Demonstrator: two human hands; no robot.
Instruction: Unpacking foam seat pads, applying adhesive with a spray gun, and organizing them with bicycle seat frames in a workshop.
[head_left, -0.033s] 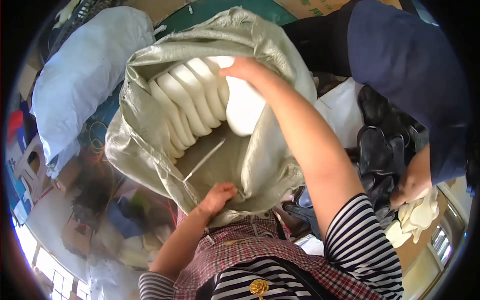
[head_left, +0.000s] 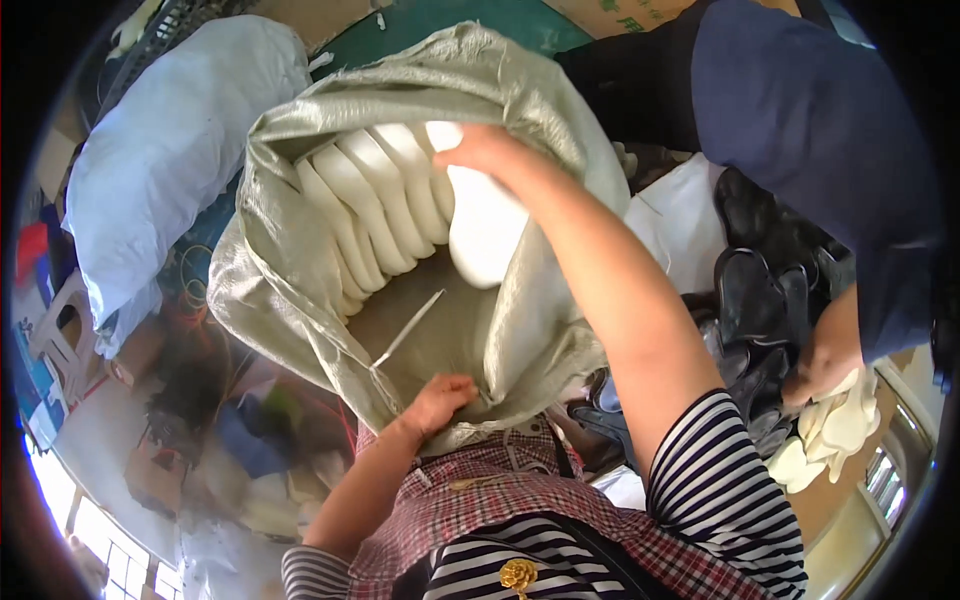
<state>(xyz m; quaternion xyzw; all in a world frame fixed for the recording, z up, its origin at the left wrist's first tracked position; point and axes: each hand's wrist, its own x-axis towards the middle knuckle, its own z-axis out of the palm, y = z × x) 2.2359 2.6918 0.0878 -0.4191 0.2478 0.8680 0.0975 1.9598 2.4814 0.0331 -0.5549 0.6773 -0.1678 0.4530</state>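
Observation:
A large grey-green woven sack (head_left: 555, 110) stands open in front of me. Inside, along its far left wall, white insole-shaped foam pieces (head_left: 365, 195) stand in a tight row on edge. At the row's right end, my right hand (head_left: 480, 148) grips the upper part of one white insole (head_left: 485, 235), its wide end hanging down. My fingers are partly hidden behind it. Closed on the sack's near rim is my left hand (head_left: 438, 402), the cloth bunched in its fingers. A thin white strip (head_left: 408, 328) sticks up inside the near left of the sack.
At the left lies a stuffed pale-blue bag (head_left: 180, 150). To the right, a co-worker in dark blue (head_left: 790, 150) reaches a hand (head_left: 825, 350) toward black sole-shaped pieces (head_left: 750, 300) and cream insoles (head_left: 825, 435). A pale stool (head_left: 65, 330) stands far left.
The insole in my right hand has dropped slightly lower, and that hand has shifted a little down and left. My left hand stays on the rim.

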